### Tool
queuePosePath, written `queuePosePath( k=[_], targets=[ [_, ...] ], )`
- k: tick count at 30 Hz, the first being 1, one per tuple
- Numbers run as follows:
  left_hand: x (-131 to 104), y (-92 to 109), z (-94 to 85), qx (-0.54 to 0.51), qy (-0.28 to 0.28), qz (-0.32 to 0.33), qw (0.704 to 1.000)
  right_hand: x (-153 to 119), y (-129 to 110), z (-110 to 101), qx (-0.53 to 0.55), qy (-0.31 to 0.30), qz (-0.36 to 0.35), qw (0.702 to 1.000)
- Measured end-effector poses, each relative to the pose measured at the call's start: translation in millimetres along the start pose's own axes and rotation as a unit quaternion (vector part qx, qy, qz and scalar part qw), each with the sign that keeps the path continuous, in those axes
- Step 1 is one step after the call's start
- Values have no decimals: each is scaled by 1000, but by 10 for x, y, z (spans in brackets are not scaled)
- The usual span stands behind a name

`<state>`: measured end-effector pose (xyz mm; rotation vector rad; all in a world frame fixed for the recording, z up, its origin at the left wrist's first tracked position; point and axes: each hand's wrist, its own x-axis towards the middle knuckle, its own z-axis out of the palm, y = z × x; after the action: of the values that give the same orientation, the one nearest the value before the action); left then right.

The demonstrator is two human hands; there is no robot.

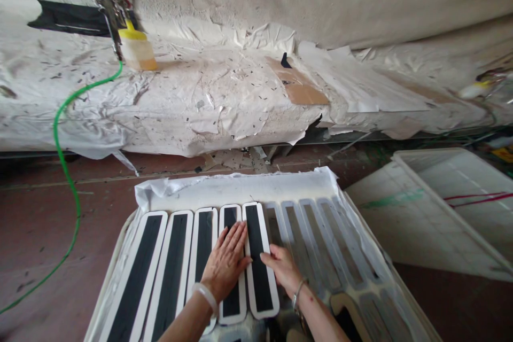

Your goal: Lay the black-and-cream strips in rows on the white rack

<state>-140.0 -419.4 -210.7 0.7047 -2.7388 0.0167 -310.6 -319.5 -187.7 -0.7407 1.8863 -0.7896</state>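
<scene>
Several long pieces with rounded corners, black in the middle and bordered in white, lie side by side on a cloth-covered board. My left hand [227, 261] rests flat, fingers stretched, over the fourth piece [232, 302] from the left. Its thumb reaches the left edge of the fifth bordered strip [258, 280]. On that strip's right edge, my right hand [284, 268] has its thumb on top and its fingers curled at the side, pinching it. The leftmost piece [134, 272] lies apart from both hands. Grey strip-shaped outlines [320, 240] mark the board on the right.
A spray gun with a yellow-lidded cup [137, 49] stands on the paper-covered bench [216, 91]; its green hose [66, 165] hangs to the floor. A cardboard piece [304, 91] lies on the bench. At the right stands a white plastic bin [404, 208].
</scene>
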Motion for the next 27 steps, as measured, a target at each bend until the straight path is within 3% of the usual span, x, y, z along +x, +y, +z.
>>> queuePosePath(
  k=[8, 11, 14, 17, 22, 24, 27],
  targets=[
    [45, 40, -54, -43, -66, -23, 997, -120, -266, -83, -276, 42, 43, 959],
    [36, 49, -33, -66, -92, -30, 993, -127, -283, -103, -331, 46, 45, 941],
    [25, 47, -32, -76, -104, -24, 991, -243, -251, -253, -346, 44, 35, 937],
    [34, 44, -53, -70, -105, -14, 992, -566, -146, -603, -343, 58, 34, 937],
    [70, 84, -58, -51, -93, -5, 994, -1447, 240, -1261, -381, 140, 70, 911],
    [79, 113, -45, -49, -88, -3, 995, -1792, 430, -1393, -389, 150, 95, 904],
    [82, 151, -30, -48, -81, -3, 996, -2181, 660, -1398, -385, 152, 129, 901]
  ],
)
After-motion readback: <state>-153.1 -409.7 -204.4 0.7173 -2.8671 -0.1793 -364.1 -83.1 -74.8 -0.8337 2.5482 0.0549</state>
